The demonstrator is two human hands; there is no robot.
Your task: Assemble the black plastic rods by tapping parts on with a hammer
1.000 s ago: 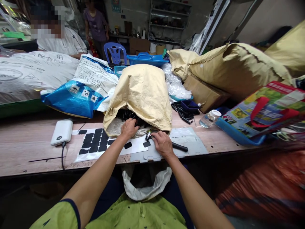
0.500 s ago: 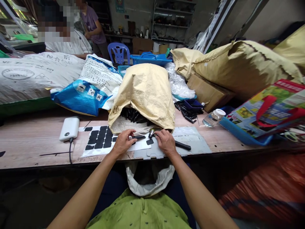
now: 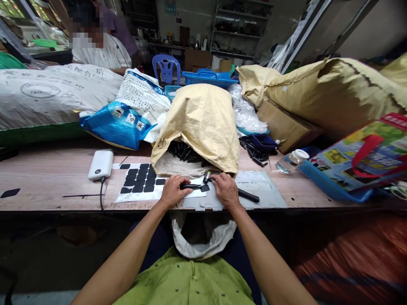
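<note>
Between the bent fingers and thumb of my left hand (image 3: 173,191) is a slim black rod-like piece (image 3: 193,186), held low over the table and pointing right. My right hand (image 3: 226,189) is closed around a hammer, its shiny head (image 3: 207,176) sticking out at the fingertips. The dark hammer handle (image 3: 249,195) comes out on the far side of the palm. Under the hands lie a grey board (image 3: 267,190) and a white sheet (image 3: 124,198) with black stickers (image 3: 140,180). A beige sack (image 3: 203,114) opens toward me, with many black pieces (image 3: 186,152) inside.
A white power bank (image 3: 101,164) with a cable sits left. Right are loose black pieces (image 3: 252,152), a clear jar (image 3: 289,163) and a blue tray (image 3: 337,186) holding a printed bag. Big sacks (image 3: 121,112) line the back; a person (image 3: 101,51) is behind them.
The view has turned slightly left, so the table's things sit further right in the picture. Both hands keep their holds, with little movement over the board.
</note>
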